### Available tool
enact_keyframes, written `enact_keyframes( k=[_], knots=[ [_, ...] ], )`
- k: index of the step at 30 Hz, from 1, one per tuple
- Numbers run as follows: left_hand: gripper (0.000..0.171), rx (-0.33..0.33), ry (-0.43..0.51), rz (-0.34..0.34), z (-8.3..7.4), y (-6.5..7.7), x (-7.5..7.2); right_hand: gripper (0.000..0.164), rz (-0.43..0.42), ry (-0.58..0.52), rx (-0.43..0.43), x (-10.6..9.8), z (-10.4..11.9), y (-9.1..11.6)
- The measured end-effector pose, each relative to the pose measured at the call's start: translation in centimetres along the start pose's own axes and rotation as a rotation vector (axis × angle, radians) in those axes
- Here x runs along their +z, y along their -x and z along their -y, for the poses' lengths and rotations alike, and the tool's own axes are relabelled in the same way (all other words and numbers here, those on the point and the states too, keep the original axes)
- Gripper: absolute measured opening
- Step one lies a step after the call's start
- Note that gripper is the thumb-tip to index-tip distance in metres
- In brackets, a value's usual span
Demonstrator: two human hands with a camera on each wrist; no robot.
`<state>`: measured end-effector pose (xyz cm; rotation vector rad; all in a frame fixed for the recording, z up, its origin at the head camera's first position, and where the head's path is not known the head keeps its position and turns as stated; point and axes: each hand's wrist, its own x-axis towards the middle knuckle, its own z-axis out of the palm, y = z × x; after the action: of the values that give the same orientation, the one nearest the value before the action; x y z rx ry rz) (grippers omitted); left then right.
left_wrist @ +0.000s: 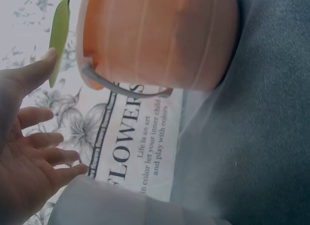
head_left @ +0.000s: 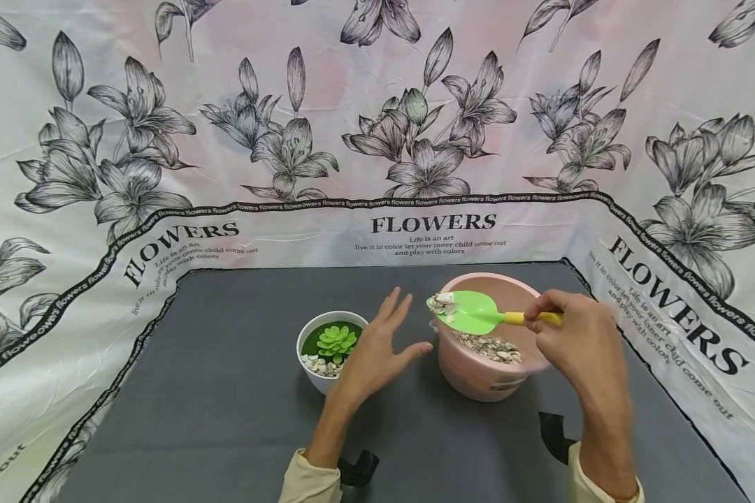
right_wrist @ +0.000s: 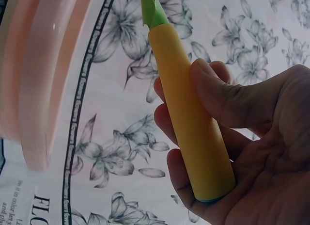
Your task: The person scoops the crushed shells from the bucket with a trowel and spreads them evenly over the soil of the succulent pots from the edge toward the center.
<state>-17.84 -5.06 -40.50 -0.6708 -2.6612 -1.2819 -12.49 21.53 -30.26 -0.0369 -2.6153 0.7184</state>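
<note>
My right hand [head_left: 569, 335] grips the yellow handle of a small green trowel [head_left: 475, 312], seen close up in the right wrist view as a thick yellow handle [right_wrist: 191, 113]. Pebbles [head_left: 442, 303] lie at the tip of its blade, which is over the left rim of a pink bucket [head_left: 468, 370]. More pebbles [head_left: 491, 347] cover the bucket's bottom. Fingers spread, my left hand [head_left: 377, 356] is held between the bucket and a white pot [head_left: 319, 379], overlapping the pot's right side in the head view. In that pot are a green succulent [head_left: 336, 342] and some whitish pebbles [head_left: 321, 365].
A dark grey cloth [head_left: 226, 391] covers the table. White fabric printed with flowers and lettering [head_left: 434, 223] stands behind and along both sides. The bucket's grey handle [left_wrist: 126, 91] hangs at its side in the left wrist view.
</note>
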Motion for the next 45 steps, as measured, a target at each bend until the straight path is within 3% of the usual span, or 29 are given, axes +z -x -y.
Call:
enact_keyframes(
  k=[10, 20, 30, 37, 45],
  knots=[
    [0.087, 0.004, 0.013, -0.074, 0.8, 0.9, -1.4, 0.012, 0.031, -0.039, -0.040, 1.2, 1.0, -0.4],
    [0.087, -0.028, -0.029, -0.103, 1.6, 2.1, -3.1, 0.014, 0.066, -0.050, -0.074, 2.3, 2.6, -0.6],
    [0.093, -0.048, -0.076, -0.127, 3.4, 3.8, -5.4, 0.028, -0.012, -0.142, -0.242, 5.4, 4.3, -0.7],
    [0.106, -0.116, -0.033, -0.106, 5.0, 5.0, -6.9, 0.021, 0.030, -0.169, -0.255, 6.8, 5.7, -0.6],
    [0.132, -0.157, 0.010, -0.097, 7.7, 5.9, -7.4, 0.024, 0.138, -0.182, -0.240, 8.3, 7.9, -0.7]
  ],
)
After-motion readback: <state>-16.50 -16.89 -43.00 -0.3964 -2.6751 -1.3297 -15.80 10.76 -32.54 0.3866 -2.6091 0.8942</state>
